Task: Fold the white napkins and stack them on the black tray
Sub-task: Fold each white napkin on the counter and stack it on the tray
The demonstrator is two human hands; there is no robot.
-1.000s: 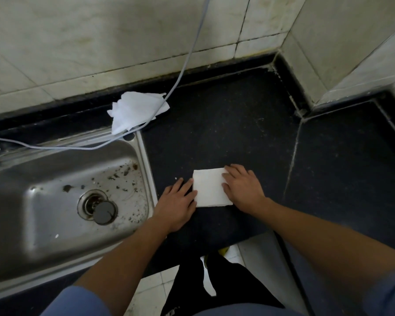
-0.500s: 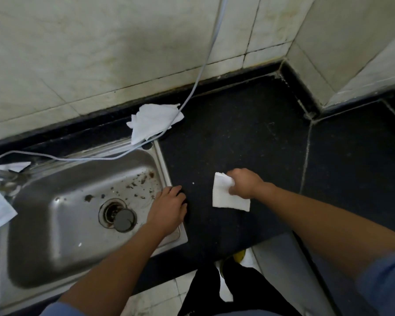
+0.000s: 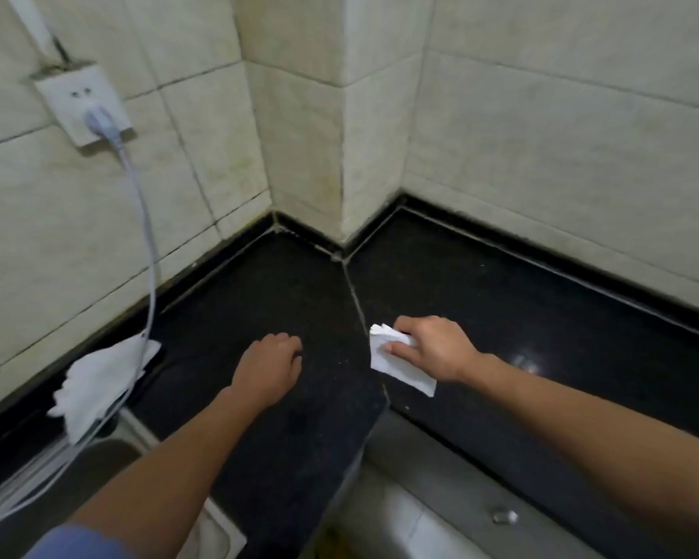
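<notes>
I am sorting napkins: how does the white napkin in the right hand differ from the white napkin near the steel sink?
The folded white paper napkin is a neat rectangle; the loose white napkin is rumpled. The right hand grips the folded one; the loose one lies on the black countertop, under a grey cable. Both are white.

Sink (image 3: 223,532) is cut off by the left and bottom edges, and the left arm (image 3: 166,461) covers most of the rest. Cable (image 3: 144,219) smears into blur near it and exits at the left edge. Loose napkin (image 3: 93,381) is soft, partly under the cable. Folded napkin (image 3: 404,377): middle is under the right hand (image 3: 436,349), layer count unreadable. Left hand (image 3: 269,367): fingertips curl out of sight, contact with the counter (image 3: 299,300) unclear. Small shiny thing (image 3: 501,517) at bottom right is too blurred to identify.
</notes>
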